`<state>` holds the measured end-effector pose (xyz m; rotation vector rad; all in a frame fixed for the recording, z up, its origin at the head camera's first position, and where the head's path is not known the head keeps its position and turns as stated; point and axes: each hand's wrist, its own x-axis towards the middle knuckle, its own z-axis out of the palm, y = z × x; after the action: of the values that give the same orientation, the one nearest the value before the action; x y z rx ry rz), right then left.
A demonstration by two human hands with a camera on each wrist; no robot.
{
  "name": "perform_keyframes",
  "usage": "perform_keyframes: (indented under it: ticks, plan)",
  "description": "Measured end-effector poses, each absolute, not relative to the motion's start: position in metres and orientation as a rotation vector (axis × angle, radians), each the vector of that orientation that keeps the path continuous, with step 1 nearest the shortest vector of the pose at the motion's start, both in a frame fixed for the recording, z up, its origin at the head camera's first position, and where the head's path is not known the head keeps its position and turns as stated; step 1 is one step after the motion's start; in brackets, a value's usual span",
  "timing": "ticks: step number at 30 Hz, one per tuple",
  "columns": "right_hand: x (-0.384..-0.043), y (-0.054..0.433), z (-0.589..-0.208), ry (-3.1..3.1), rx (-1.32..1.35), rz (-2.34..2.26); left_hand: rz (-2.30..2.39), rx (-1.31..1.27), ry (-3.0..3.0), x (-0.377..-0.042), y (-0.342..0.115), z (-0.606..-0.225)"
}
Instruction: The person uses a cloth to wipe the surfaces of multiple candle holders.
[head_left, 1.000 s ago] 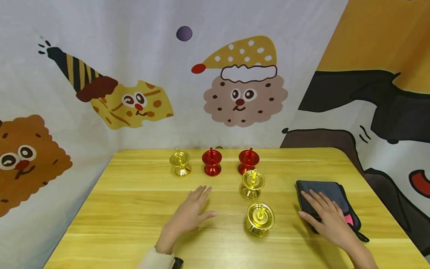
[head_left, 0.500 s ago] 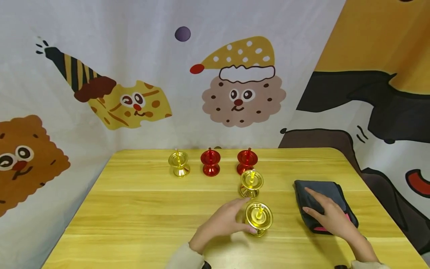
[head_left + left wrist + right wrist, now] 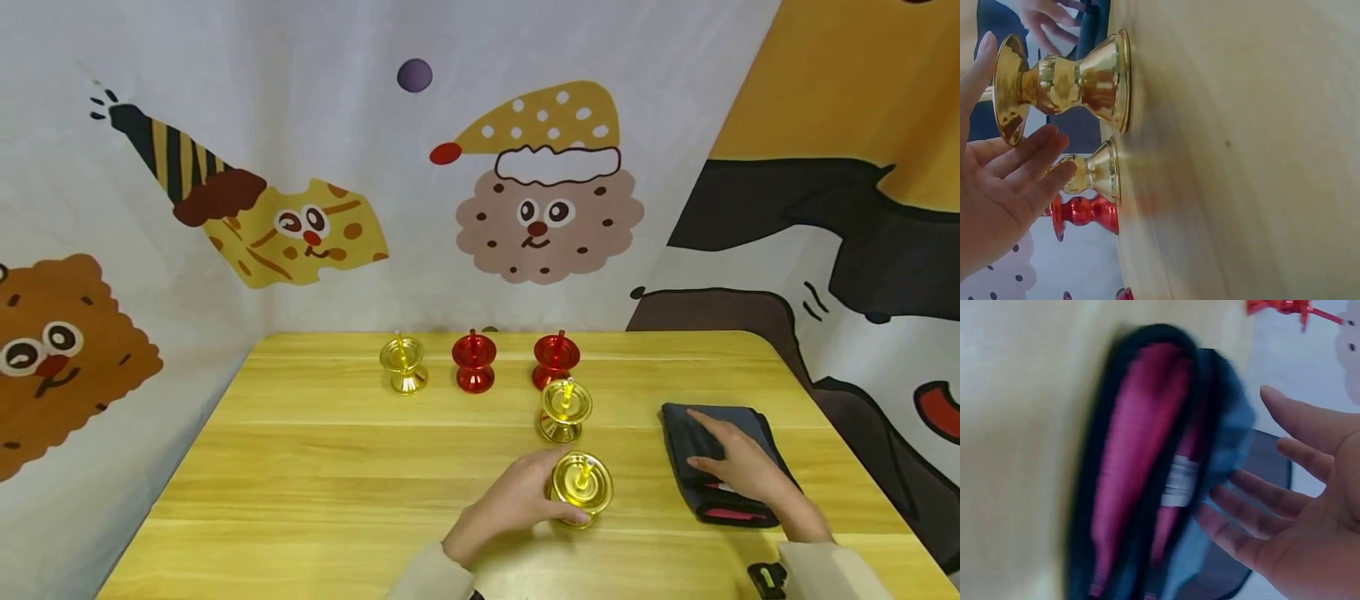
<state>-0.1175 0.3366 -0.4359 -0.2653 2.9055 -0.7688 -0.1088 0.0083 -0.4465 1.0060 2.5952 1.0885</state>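
My left hand (image 3: 517,496) reaches around the nearest gold candle holder (image 3: 582,487), a waisted metal stand with a wide dish and a short yellow stick upright in it. In the left wrist view the thumb lies by the dish rim on one side, the other fingers on the opposite side, stretched and loosely apart. My right hand (image 3: 738,471) lies over a dark grey-blue cloth pouch (image 3: 678,450), fingers extended across its top. In the right wrist view the pouch (image 3: 1210,419) gapes at its edge, showing pink lining and a white label.
Just behind the near holder stands a second gold holder (image 3: 561,421). Farther back are two red holders (image 3: 474,367) and another gold one (image 3: 405,371) at left. A printed cloth (image 3: 360,308) hangs behind the wooden table (image 3: 300,467).
My left hand has moved right from bare table to the nearest gold holder. My right hand has shifted slightly on the pouch, whose pink-lined edge now shows toward the front.
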Motion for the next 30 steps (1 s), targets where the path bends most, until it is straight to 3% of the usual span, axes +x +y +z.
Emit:
perform_keyframes:
  ticks: [9,30]
  plan:
    - [-0.123,0.340,-0.452,2.848,-0.128,-0.865,1.113,0.999,2.568,-0.110,0.010,-0.448]
    - [-0.123,0.327,-0.458,2.978,-0.174,-0.735,1.326,0.905,2.482,-0.110,0.009,-0.450]
